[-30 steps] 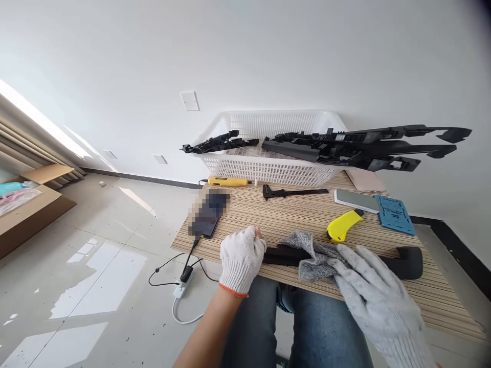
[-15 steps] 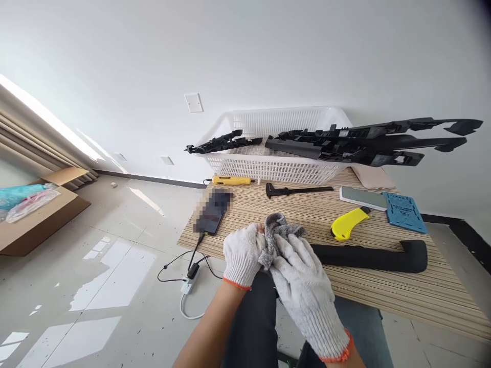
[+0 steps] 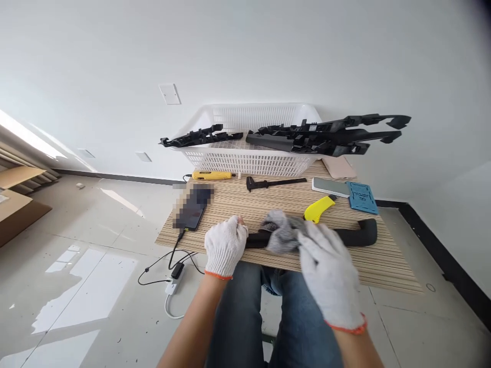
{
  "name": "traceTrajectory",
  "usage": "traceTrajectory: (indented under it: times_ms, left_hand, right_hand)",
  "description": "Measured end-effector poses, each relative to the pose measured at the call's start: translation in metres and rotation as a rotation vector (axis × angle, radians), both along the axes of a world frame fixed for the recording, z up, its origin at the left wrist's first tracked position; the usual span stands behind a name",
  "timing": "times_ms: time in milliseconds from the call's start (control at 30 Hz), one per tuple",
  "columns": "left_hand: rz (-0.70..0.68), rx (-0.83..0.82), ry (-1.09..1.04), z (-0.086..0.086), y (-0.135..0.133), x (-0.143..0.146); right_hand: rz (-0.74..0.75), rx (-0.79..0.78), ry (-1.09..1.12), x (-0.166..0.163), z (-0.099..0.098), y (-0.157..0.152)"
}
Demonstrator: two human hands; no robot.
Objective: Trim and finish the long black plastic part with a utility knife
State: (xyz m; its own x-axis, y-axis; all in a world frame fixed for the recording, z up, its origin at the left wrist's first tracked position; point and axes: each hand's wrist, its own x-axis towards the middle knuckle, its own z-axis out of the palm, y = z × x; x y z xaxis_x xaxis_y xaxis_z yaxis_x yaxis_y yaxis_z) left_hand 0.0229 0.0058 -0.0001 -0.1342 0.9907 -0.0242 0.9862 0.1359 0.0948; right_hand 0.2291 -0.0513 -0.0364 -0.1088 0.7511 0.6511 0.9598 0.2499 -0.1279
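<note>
Both hands wear white knit gloves. My left hand (image 3: 224, 244) is closed around the left end of a long black plastic trim piece (image 3: 356, 234) that lies along the near edge of the wooden table (image 3: 383, 266). My right hand (image 3: 326, 258) holds a grey cloth (image 3: 280, 232) bunched against the middle of the trim piece. The trim's curved right end shows beyond the cloth.
A white basket (image 3: 245, 161) at the back holds long black plastic parts (image 3: 326, 135). On the table lie a yellow tool (image 3: 210, 175), a black caliper (image 3: 274, 182), a yellow utility knife (image 3: 318, 208), a phone (image 3: 191, 210) on a cable, another phone (image 3: 330, 186) and a blue pad (image 3: 362, 197).
My right hand with the grey cloth slid left along the trim piece to my left hand, then back right to its middle. My left hand kept its grip on the end.
</note>
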Motion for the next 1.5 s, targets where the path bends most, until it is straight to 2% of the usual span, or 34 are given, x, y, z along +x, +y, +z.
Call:
traceTrajectory:
  times_ms: [133,233,300,500,567,633,700,833,933,1000,1133,1200,1267,1367,1500]
  left_hand:
    - [-0.001,-0.029,0.008,0.004,0.0,0.0]
    - [0.008,-0.011,-0.004,0.005,-0.001,-0.003]
    - [0.004,0.025,-0.002,0.003,-0.001,-0.004]
    - [0.0,0.086,-0.015,-0.006,-0.003,-0.007]
    - [-0.013,0.119,-0.022,-0.008,-0.005,-0.007]
    - [-0.021,0.157,-0.033,-0.01,-0.007,-0.006]
    - [-0.028,0.195,-0.044,-0.013,-0.008,-0.006]
    - [-0.049,0.286,-0.065,-0.018,-0.01,-0.009]
    - [-0.045,0.38,-0.062,-0.024,-0.011,-0.017]
    - [-0.048,0.464,-0.049,-0.03,-0.011,-0.024]
    - [-0.057,0.644,-0.049,-0.039,-0.011,-0.039]
    - [-0.066,0.68,-0.065,-0.042,-0.011,-0.042]
    - [-0.06,0.67,-0.072,-0.041,-0.01,-0.042]
    - [-0.012,0.571,-0.06,-0.036,-0.01,-0.038]
    - [0.05,0.322,-0.019,-0.023,-0.01,-0.033]
  right_hand:
    - [0.214,-0.127,0.117,-0.074,0.013,-0.004]
    - [0.244,-0.137,0.171,-0.091,0.012,-0.006]
    - [0.185,-0.119,0.131,-0.075,0.007,-0.006]
    - [-0.142,-0.182,-0.075,0.021,-0.003,-0.02]
    - [-0.172,-0.189,-0.102,0.031,-0.003,-0.028]
    - [-0.165,-0.186,-0.126,0.018,-0.002,-0.033]
    - [-0.132,-0.173,-0.116,-0.011,-0.002,-0.034]
    - [0.093,-0.17,0.011,-0.077,-0.006,-0.028]
    - [0.126,-0.153,0.051,-0.093,-0.01,-0.022]
    - [0.063,-0.167,0.035,-0.081,-0.012,-0.02]
    - [-0.215,-0.223,-0.052,-0.02,-0.017,-0.024]
    - [-0.321,-0.206,-0.079,0.007,-0.019,-0.026]
    - [-0.365,-0.214,-0.084,0.015,-0.019,-0.027]
    - [-0.3,-0.242,-0.049,-0.012,-0.015,-0.027]
    - [0.08,-0.221,0.056,-0.083,-0.013,-0.031]
